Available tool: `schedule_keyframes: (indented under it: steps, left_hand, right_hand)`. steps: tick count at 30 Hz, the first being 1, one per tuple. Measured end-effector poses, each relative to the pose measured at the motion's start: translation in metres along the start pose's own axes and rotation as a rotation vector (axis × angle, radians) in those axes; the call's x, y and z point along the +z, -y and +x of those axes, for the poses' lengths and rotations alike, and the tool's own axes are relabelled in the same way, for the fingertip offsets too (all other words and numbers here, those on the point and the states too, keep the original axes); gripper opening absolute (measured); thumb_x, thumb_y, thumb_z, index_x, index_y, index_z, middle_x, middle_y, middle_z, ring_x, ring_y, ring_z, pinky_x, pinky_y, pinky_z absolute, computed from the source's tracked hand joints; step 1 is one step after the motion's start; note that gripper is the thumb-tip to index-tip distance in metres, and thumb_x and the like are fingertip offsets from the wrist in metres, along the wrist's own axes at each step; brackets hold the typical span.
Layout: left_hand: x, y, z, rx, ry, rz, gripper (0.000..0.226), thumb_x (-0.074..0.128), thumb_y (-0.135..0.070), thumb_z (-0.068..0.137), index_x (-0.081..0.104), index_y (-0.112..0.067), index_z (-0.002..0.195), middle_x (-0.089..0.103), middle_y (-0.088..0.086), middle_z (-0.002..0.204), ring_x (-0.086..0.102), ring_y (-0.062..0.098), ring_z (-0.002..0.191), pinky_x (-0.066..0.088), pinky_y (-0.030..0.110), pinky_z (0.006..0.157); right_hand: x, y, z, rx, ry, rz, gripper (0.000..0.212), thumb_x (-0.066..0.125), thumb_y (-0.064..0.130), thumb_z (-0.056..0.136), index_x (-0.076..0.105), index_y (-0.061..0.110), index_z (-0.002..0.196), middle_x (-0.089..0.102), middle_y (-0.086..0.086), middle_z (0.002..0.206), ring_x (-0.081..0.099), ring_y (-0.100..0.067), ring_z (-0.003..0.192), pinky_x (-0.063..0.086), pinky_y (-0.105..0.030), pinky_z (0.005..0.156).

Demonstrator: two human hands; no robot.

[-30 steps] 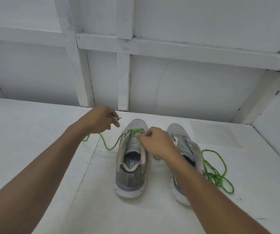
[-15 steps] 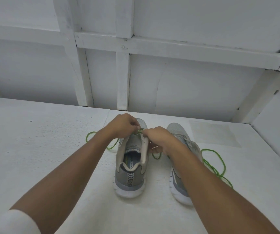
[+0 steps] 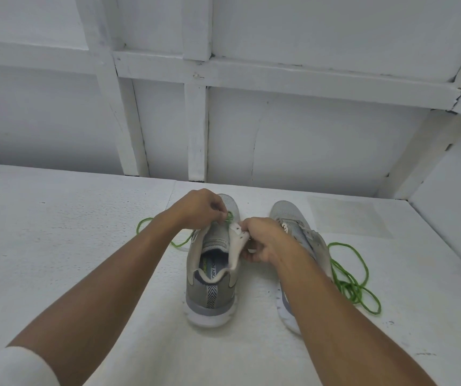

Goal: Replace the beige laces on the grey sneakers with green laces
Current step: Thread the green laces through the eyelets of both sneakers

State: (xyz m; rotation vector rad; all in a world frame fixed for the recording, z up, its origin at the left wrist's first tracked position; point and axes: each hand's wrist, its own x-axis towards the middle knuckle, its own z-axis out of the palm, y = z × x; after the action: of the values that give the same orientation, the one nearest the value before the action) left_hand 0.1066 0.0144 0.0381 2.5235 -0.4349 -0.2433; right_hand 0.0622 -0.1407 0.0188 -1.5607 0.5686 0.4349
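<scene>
Head view: two grey sneakers stand on the white bench (image 3: pixel 56 246), heels toward the camera. Left hand (image 3: pixel 200 208) sits over the front of the left sneaker (image 3: pixel 210 296), fingers (image 3: pixel 219 211) curled, pinching the green lace (image 3: pixel 230 216) at the eyelets. The lace's free end trails off left on the bench. Right hand (image 3: pixel 265 243) grips the same sneaker's right eyelet flap, fingers curled around it, bending it outward. The right sneaker (image 3: pixel 285 213) is just beside, partly hidden by the right forearm. A second green lace (image 3: pixel 354 285) lies in a loose tangle against its right side. White panelled wall (image 3: pixel 307 149) behind.
</scene>
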Motion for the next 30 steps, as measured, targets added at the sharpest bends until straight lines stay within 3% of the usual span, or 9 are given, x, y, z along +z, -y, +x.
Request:
schedule_keyframes:
  steps: [4,9,20,30]
  left_hand:
    - [0.001,-0.001,0.001,0.018,0.017,0.031,0.009,0.064,-0.027,0.089,0.072,-0.024,0.094,0.063,-0.009,0.089,0.058,0.012,0.091,0.041,0.023,0.076]
    - [0.004,-0.006,0.001,0.038,0.015,0.072,0.013,0.065,-0.025,0.088,0.074,-0.022,0.097,0.064,-0.009,0.088,0.057,0.010,0.087,0.040,0.020,0.071]
    - [0.010,-0.012,0.000,0.042,0.000,0.104,0.015,0.065,-0.025,0.086,0.076,-0.022,0.097,0.071,-0.003,0.099,0.061,0.013,0.091,0.046,0.023,0.076]
    - [0.014,-0.014,-0.002,0.035,-0.036,0.076,0.014,0.066,-0.024,0.085,0.076,-0.022,0.095,0.070,-0.004,0.095,0.061,0.013,0.090,0.049,0.024,0.076]
  right_hand:
    - [-0.001,-0.002,0.001,0.008,0.007,0.012,0.016,0.046,0.000,0.087,0.059,0.010,0.084,0.057,-0.012,0.078,0.055,-0.025,0.075,0.043,-0.030,0.057]
    - [-0.003,-0.003,0.003,0.021,0.027,0.030,0.019,0.045,0.002,0.088,0.061,0.012,0.084,0.058,-0.009,0.076,0.055,-0.021,0.070,0.044,-0.028,0.056]
    - [-0.004,-0.004,0.000,0.007,0.032,0.062,0.020,0.045,0.001,0.088,0.061,0.011,0.082,0.056,-0.007,0.069,0.053,-0.020,0.064,0.043,-0.027,0.055]
    - [-0.004,-0.004,-0.004,0.002,0.031,0.050,0.021,0.046,0.001,0.089,0.061,0.011,0.078,0.057,-0.007,0.069,0.053,-0.021,0.065,0.043,-0.028,0.056]
